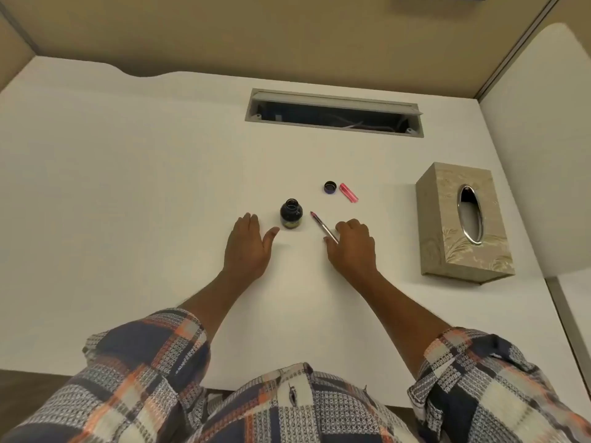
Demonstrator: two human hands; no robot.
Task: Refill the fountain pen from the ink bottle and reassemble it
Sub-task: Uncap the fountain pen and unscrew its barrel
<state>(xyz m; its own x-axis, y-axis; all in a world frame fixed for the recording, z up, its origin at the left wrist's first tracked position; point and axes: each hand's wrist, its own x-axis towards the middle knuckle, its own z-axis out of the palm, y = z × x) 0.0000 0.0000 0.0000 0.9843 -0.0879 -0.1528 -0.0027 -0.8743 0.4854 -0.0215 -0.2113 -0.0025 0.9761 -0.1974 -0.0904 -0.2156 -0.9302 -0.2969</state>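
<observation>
- My left hand [248, 247] lay flat on the white bench [128, 187], fingers [251, 220] straight, thumb spread just beside the open ink bottle [291, 214]
- My right hand [353, 247] pinched the fountain pen [323, 226] in curled fingers, its tip near the bottle
- The bottle cap [330, 187] and pink pen piece [348, 192] lay side by side farther back

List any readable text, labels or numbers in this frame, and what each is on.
No text is readable anywhere.
ink bottle: pale label band near its base, too small and blurred to read.
tissue box: leaf pattern only, no lettering seen.
bottle cap, pink barrel, pen section held by the right hand: no markings discernible.
</observation>
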